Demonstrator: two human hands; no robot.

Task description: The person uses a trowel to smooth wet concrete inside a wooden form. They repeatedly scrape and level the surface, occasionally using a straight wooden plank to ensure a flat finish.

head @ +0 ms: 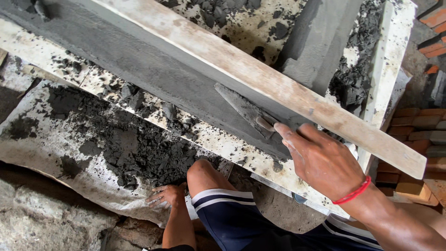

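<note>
My right hand [320, 158], with a red string at the wrist, grips a mortar-coated trowel [244, 109]. Its pointed blade lies flat against a sloping band of wet grey plaster [139, 62]. A long wooden board [278, 90] runs diagonally along the upper edge of that plaster. My left hand [166, 195] rests palm down, fingers spread, on a dirty white sheet [42, 139] low in the view, next to my bent knee. It holds nothing.
Dark clumps of fallen mortar [139, 153] lie scattered over the white sheet and tiled ledge. A grey plastered block [316, 42] stands at upper right. Red bricks [418, 135] are stacked at the right edge. Rough concrete [42, 218] shows at bottom left.
</note>
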